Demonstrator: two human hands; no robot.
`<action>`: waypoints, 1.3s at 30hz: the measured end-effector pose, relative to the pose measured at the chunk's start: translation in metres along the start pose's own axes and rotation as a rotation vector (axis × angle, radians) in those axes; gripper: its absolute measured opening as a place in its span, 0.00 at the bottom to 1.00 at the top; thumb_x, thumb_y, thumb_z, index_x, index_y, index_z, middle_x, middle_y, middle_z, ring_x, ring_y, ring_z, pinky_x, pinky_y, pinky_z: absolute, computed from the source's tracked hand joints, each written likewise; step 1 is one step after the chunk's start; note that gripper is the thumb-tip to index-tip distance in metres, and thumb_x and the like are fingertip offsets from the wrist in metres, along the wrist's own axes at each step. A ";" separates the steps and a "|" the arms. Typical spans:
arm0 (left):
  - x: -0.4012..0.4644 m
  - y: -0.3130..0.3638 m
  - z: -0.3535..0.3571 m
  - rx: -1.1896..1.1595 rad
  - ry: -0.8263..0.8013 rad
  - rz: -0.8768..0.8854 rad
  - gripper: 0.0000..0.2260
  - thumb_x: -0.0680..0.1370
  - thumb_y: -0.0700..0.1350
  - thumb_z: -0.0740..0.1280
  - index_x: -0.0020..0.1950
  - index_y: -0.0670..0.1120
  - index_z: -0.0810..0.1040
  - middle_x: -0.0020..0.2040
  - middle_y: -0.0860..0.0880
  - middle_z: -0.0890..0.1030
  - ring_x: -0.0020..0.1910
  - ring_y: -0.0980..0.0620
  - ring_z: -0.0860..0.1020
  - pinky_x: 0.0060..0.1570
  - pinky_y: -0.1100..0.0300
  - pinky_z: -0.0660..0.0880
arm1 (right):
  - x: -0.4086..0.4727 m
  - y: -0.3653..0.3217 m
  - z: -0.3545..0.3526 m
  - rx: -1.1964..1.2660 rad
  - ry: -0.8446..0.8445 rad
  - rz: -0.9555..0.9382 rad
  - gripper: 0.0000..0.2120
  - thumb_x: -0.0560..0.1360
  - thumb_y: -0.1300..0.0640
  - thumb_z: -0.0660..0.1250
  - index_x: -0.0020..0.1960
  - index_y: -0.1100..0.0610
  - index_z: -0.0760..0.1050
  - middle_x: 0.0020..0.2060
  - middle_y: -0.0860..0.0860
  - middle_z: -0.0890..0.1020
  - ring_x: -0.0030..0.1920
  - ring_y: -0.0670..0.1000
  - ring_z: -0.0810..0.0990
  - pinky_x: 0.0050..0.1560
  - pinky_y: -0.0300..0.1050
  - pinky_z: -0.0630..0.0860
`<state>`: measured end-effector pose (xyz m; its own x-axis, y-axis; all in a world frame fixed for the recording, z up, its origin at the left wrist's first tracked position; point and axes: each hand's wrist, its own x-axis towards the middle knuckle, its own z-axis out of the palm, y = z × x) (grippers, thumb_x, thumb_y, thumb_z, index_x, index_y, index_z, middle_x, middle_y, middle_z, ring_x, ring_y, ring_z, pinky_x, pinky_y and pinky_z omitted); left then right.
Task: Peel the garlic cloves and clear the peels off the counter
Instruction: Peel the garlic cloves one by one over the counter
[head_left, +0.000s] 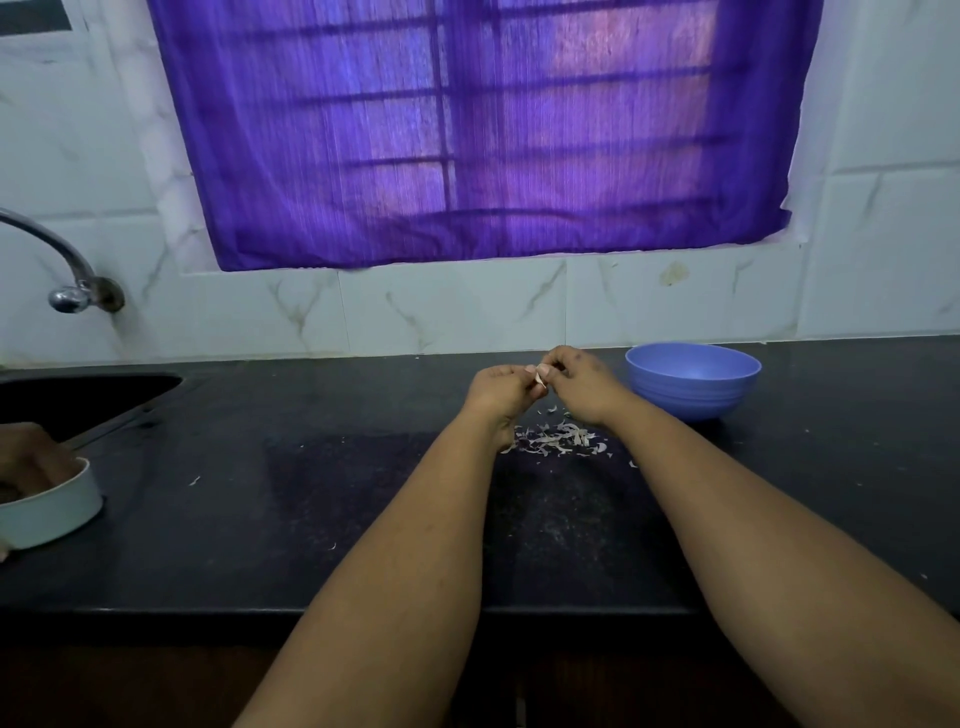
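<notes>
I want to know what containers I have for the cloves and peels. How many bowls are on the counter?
2: a blue bowl beside the right hand, and a pale bowl at the left edge, partly cut off.

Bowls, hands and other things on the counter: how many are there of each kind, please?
Bowls: 2, a blue bowl and a white bowl
Peeling hands: 2, the left hand and the right hand, pinching a garlic clove
Garlic cloves: 1
Peel piles: 1, the peels
Other hands: 1, another hand at the white bowl
Total: 7
</notes>
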<state>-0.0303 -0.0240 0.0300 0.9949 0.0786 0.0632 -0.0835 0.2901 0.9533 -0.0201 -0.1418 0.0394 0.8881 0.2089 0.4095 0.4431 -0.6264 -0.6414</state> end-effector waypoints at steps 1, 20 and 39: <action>-0.002 0.001 0.001 -0.014 0.001 -0.005 0.10 0.80 0.34 0.62 0.39 0.39 0.74 0.36 0.45 0.79 0.33 0.57 0.78 0.40 0.68 0.78 | 0.000 0.000 0.000 -0.027 -0.008 -0.004 0.08 0.82 0.56 0.58 0.53 0.57 0.74 0.46 0.51 0.75 0.46 0.50 0.71 0.41 0.41 0.64; -0.002 0.011 -0.001 -0.160 0.229 -0.061 0.14 0.80 0.30 0.57 0.36 0.39 0.72 0.31 0.46 0.76 0.28 0.55 0.76 0.31 0.67 0.75 | 0.000 -0.008 0.004 0.002 -0.074 -0.009 0.06 0.82 0.55 0.56 0.53 0.54 0.70 0.47 0.52 0.75 0.45 0.51 0.73 0.42 0.43 0.69; 0.003 -0.001 -0.005 0.171 0.073 0.100 0.07 0.77 0.33 0.67 0.43 0.43 0.77 0.38 0.47 0.78 0.35 0.56 0.75 0.37 0.66 0.74 | -0.001 0.009 -0.017 -0.031 0.076 0.161 0.10 0.69 0.66 0.74 0.34 0.54 0.79 0.32 0.52 0.83 0.34 0.48 0.83 0.39 0.41 0.81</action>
<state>-0.0274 -0.0191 0.0278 0.9748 0.1698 0.1444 -0.1646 0.1118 0.9800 -0.0190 -0.1602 0.0445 0.9349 0.0469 0.3517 0.2905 -0.6705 -0.6827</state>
